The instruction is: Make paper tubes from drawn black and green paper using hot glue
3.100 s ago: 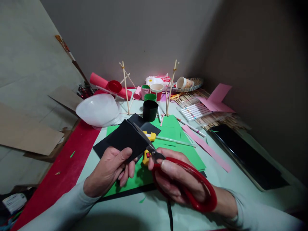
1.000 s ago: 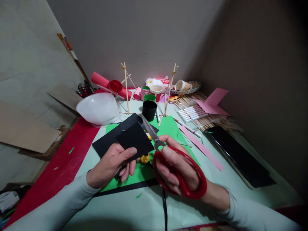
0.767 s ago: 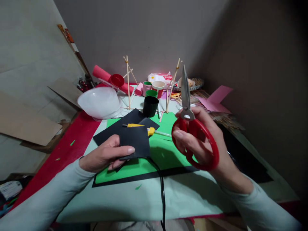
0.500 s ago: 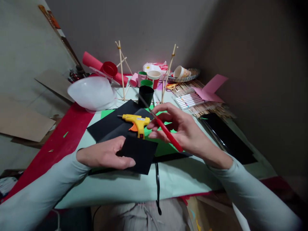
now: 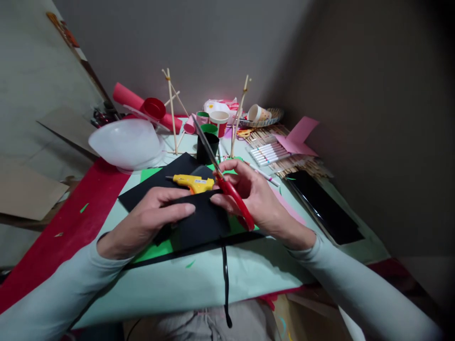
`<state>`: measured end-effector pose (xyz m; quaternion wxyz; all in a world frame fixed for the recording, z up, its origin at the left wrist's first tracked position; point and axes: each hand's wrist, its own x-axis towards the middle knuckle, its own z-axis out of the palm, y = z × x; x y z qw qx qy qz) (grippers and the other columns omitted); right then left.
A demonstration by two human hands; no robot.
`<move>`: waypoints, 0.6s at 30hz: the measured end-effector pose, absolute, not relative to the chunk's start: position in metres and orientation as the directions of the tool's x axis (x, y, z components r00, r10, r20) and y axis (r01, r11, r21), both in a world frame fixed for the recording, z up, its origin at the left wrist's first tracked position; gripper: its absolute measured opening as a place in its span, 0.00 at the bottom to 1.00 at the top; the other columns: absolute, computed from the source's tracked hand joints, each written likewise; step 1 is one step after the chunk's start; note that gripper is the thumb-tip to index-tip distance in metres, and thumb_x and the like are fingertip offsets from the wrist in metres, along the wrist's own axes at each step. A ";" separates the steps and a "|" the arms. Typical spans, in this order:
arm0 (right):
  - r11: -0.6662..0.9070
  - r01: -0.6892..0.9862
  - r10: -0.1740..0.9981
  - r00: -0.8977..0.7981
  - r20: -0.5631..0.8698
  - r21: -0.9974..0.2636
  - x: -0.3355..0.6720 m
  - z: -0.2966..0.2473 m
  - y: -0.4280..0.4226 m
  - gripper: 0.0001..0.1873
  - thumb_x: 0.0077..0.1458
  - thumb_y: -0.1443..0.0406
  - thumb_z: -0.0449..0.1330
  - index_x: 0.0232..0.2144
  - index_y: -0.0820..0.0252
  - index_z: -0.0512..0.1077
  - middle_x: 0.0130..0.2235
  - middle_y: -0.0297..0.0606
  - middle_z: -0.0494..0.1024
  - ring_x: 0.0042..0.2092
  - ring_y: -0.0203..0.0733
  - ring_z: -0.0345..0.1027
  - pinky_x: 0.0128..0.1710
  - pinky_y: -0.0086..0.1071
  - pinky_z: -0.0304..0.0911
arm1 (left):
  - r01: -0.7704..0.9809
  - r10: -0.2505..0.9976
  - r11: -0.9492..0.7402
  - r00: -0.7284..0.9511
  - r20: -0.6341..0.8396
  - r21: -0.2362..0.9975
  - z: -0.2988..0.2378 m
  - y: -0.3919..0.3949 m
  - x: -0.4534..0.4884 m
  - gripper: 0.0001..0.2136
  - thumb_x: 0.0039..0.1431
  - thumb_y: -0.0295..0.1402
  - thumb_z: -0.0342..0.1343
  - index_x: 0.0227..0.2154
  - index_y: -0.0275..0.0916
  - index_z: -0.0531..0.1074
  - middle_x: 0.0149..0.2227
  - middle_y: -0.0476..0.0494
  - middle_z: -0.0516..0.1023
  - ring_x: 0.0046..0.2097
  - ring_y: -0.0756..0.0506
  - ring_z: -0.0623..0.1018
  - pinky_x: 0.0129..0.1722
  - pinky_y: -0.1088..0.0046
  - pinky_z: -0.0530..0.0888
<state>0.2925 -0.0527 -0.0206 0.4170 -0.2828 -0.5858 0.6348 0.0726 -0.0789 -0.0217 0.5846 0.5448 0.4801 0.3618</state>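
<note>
Between thumb and fingers, my left hand grips a small piece of black paper by its left side. My right hand holds red-handled scissors, their blades pointing up and away to the left. The thumb of that hand touches the paper's upper right edge. Just behind the paper lies a yellow glue gun, its lower part hidden. It rests on a larger black sheet, with green paper showing underneath. A black cup stands beyond the scissors.
Stick frames and a red-and-white cup stand at the back. A clear plastic bowl sits left. To the right are white markers, folded pink paper and a glossy black packet. A black cord hangs over the front edge.
The black paper has risen and turned, now covering the glue gun's handle. My right hand has come closer, its thumb meeting the paper. The camera view has shifted slightly.
</note>
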 end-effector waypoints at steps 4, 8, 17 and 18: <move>-0.022 -0.254 0.903 -0.421 0.089 -0.967 0.288 -0.027 -0.053 0.26 0.46 0.66 0.77 0.41 0.54 0.66 0.30 0.24 0.74 0.27 0.29 0.66 0.25 0.22 0.60 | 0.070 0.999 -0.040 0.004 0.040 0.997 -0.032 -0.077 0.072 0.11 0.56 0.41 0.69 0.27 0.41 0.77 0.30 0.51 0.72 0.33 0.50 0.69 0.31 0.77 0.67; -0.024 -0.278 0.923 -0.376 0.086 -0.960 0.285 -0.031 -0.056 0.27 0.45 0.65 0.78 0.41 0.53 0.67 0.31 0.25 0.73 0.28 0.29 0.66 0.25 0.22 0.60 | 0.194 0.983 -0.145 -0.084 0.164 0.970 -0.036 -0.078 0.075 0.11 0.58 0.42 0.67 0.27 0.41 0.77 0.29 0.51 0.70 0.33 0.49 0.67 0.33 0.76 0.66; -0.050 -0.267 0.924 -0.379 0.058 -0.962 0.284 -0.028 -0.061 0.28 0.46 0.63 0.78 0.41 0.51 0.66 0.30 0.23 0.71 0.27 0.30 0.66 0.27 0.24 0.66 | 0.286 0.984 -0.156 -0.037 0.173 0.946 -0.032 -0.085 0.086 0.09 0.63 0.42 0.60 0.34 0.43 0.78 0.33 0.51 0.75 0.35 0.48 0.70 0.34 0.75 0.67; -0.052 -0.269 0.919 -0.390 0.059 -0.962 0.284 -0.028 -0.061 0.28 0.46 0.63 0.78 0.41 0.51 0.65 0.29 0.23 0.71 0.27 0.30 0.66 0.27 0.24 0.65 | 0.302 0.980 -0.174 -0.040 0.195 0.937 -0.032 -0.085 0.086 0.08 0.63 0.41 0.59 0.34 0.44 0.78 0.33 0.51 0.76 0.35 0.48 0.71 0.34 0.75 0.67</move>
